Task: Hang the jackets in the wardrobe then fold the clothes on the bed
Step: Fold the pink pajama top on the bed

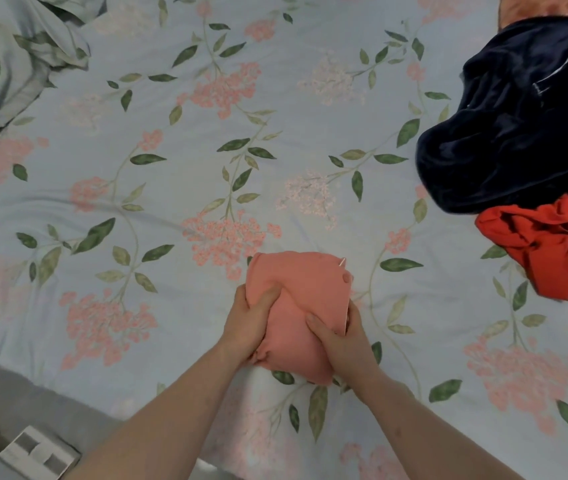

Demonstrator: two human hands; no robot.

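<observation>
Both hands, left hand (pixel 248 323) and right hand (pixel 339 336), are gripping a soft, light folded salmon-pink cloth bundle (pixel 298 306) at six o'clock on the floral bedsheet (pixel 171 133); its sides seem the best hold.

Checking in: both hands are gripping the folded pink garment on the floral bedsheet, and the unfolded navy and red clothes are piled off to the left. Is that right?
Not quite. The head view shows the navy garment and the red garment piled at the right edge, not the left. The rest holds: the left hand and right hand grip the folded pink garment on the floral bedsheet.
</observation>
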